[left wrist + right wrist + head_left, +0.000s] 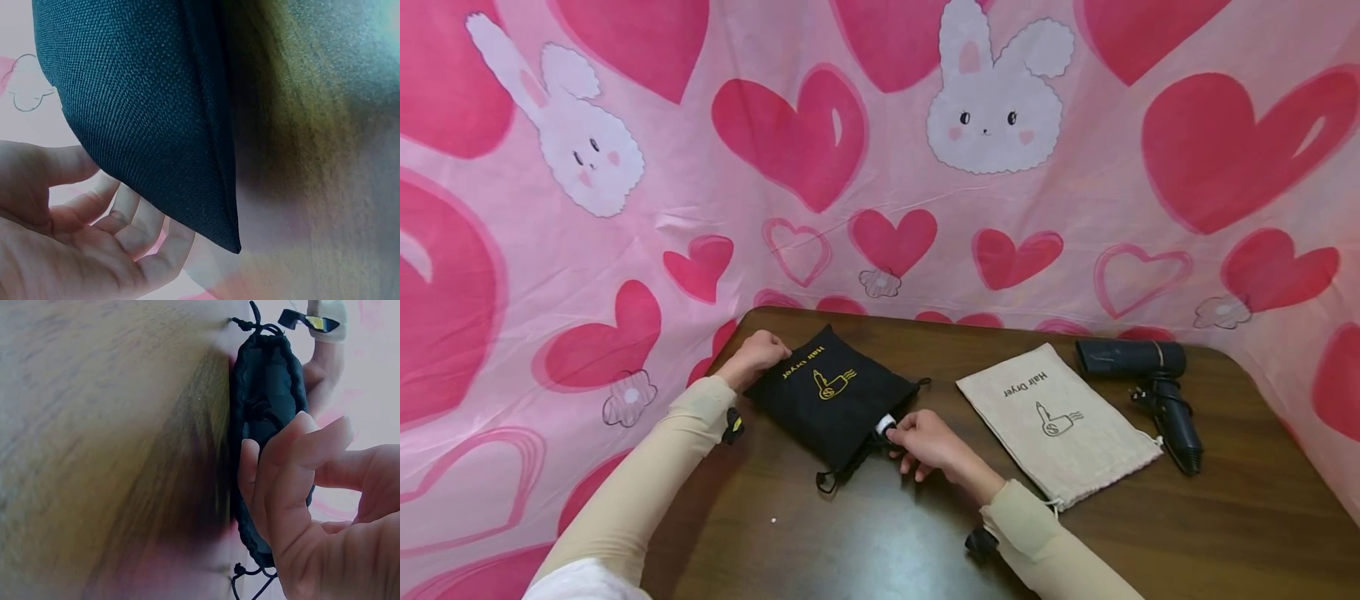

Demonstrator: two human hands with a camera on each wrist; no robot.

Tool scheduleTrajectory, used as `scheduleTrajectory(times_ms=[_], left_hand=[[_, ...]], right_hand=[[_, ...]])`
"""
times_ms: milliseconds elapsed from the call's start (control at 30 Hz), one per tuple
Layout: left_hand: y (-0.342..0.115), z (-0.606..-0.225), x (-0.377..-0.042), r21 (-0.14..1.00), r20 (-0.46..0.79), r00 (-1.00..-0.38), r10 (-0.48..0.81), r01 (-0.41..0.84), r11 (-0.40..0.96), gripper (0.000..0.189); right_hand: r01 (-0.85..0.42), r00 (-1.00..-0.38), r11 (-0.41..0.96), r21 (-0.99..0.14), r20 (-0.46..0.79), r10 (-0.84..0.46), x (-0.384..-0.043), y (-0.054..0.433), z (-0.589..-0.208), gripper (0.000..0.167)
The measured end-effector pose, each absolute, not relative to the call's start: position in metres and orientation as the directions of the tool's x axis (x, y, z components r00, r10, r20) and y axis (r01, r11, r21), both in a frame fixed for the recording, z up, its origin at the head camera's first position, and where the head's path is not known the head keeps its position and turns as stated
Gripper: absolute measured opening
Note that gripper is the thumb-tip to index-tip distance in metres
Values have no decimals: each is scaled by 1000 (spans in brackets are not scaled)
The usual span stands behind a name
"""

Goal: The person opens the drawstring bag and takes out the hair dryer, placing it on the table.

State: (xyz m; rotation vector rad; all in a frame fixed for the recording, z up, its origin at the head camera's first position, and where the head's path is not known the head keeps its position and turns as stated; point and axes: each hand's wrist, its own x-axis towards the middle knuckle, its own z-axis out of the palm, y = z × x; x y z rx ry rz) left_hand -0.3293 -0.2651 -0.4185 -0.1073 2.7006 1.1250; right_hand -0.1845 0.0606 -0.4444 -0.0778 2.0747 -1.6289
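Observation:
A black drawstring bag printed "Hair Dryer" in yellow lies on the table. My left hand pinches its edge at the closed far end; in the left wrist view the thumb and curled fingers meet the dark cloth. At the open mouth, my right hand pinches a small black piece with a white part between thumb and forefinger. The right wrist view looks into the mouth, where dark shapes, one like a cord, sit inside. My right fingers hide the pinched piece there.
A beige drawstring bag, also printed "Hair Dryer", lies flat to the right. Beyond it rests a black hair dryer with its cord bundled at the handle. A pink curtain with hearts and rabbits hangs behind the brown table.

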Motion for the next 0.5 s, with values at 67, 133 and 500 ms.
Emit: scheduleTrajectory(times_ms=[67, 133, 500], left_hand=[[-266, -421, -330, 698, -230, -973, 10, -158, 698, 20], [-267, -423, -331, 697, -235, -972, 11, -161, 699, 20], [-268, -420, -331, 689, -239, -971, 8, -164, 706, 19]], right_hand=[[253, -873, 284, -925, -345, -344, -184, 61, -444, 21], [256, -872, 285, -924, -348, -344, -184, 61, -444, 21], [253, -874, 302, -919, -352, -336, -181, 64, -443, 21]])
